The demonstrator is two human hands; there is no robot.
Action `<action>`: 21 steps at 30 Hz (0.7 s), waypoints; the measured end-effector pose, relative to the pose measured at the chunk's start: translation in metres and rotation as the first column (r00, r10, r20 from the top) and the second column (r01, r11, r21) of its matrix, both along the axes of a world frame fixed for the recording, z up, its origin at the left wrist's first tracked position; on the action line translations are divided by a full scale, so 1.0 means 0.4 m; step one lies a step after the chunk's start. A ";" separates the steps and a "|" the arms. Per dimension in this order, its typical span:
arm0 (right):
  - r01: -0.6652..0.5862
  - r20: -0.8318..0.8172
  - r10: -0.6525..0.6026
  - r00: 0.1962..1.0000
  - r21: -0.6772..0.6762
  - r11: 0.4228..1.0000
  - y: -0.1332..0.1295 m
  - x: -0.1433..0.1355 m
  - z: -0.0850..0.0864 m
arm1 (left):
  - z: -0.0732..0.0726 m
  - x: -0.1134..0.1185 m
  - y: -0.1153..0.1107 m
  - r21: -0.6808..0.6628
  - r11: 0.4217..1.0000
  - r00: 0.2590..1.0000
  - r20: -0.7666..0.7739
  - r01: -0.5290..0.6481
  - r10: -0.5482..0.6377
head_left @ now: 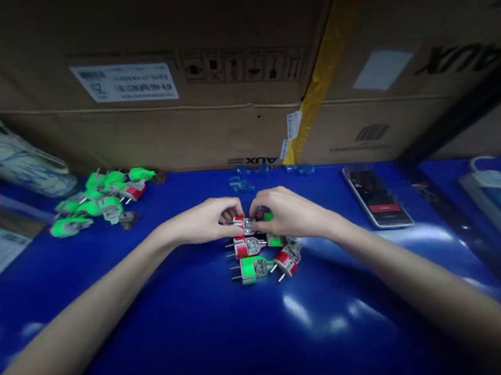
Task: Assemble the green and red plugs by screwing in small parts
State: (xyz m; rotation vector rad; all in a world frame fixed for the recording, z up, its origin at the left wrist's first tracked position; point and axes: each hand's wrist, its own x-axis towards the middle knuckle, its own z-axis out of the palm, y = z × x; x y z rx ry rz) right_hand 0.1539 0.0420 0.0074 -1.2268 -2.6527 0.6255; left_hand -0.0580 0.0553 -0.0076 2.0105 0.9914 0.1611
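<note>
My left hand (211,219) pinches a red and grey plug (247,225) from its left side, fingers closed. On the plug's right end are the closed fingertips of my right hand (283,212). Just below lies another red plug (247,247), its pins pointing left. Nearer to me is a green plug (255,269), also with pins to the left. A tilted red plug (287,260) rests beside it on the right. Under my right hand, a green plug (276,239) is partly covered.
A heap of green plugs (101,200) with a red plug (135,190) lies far left on the blue table (182,342). Small clear blue pieces (241,183) lie along the cardboard boxes (157,138). A phone (376,199) lies right; a patterned bag (13,156) stands left.
</note>
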 end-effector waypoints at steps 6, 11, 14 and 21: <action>-0.003 0.030 0.003 1.000 -0.008 1.000 0.000 -0.004 -0.007 | -0.001 -0.002 0.000 -0.002 1.000 1.000 0.005 0.000 0.000; -0.006 0.014 0.006 1.000 -0.021 1.000 -0.004 -0.006 -0.007 | 0.000 -0.001 0.000 0.000 1.000 1.000 0.004 0.008 -0.008; -0.016 -0.003 0.016 1.000 -0.017 1.000 -0.008 -0.009 -0.004 | 0.005 0.001 -0.001 -0.002 1.000 1.000 -0.005 0.007 -0.007; -0.015 0.017 0.015 1.000 -0.026 1.000 -0.010 -0.011 -0.003 | 0.006 0.003 -0.002 -0.017 1.000 1.000 -0.009 -0.007 0.007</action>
